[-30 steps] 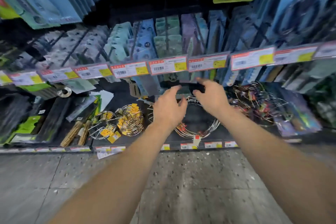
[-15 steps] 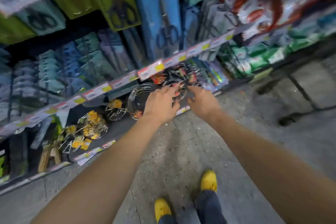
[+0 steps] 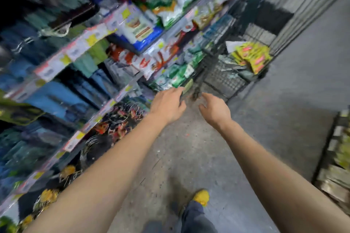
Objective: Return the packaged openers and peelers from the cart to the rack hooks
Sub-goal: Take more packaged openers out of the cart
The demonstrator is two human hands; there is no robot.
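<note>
reaching with both hands, left hand (image 3: 167, 105) and right hand (image 3: 215, 108), spread empty, the cart (image 3: 225, 79) just beyond.

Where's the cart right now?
In the head view, the wire cart stands upper right, down the aisle beside the shelves, holding yellow-green packages, beyond both empty hands.

Grey speckled concrete floor (image 3: 189, 157) ran down the aisle. Wire cart (image 3: 227, 79) stood on it at far end, w/ yellow-green packets (image 3: 251, 56) piled inside. Rack (image 3: 98, 89) rose from floor on left; wire baskets (image 3: 94, 149) sat on its bottom shelf. One yellow shoe (image 3: 201, 196) planted on floor.
</note>
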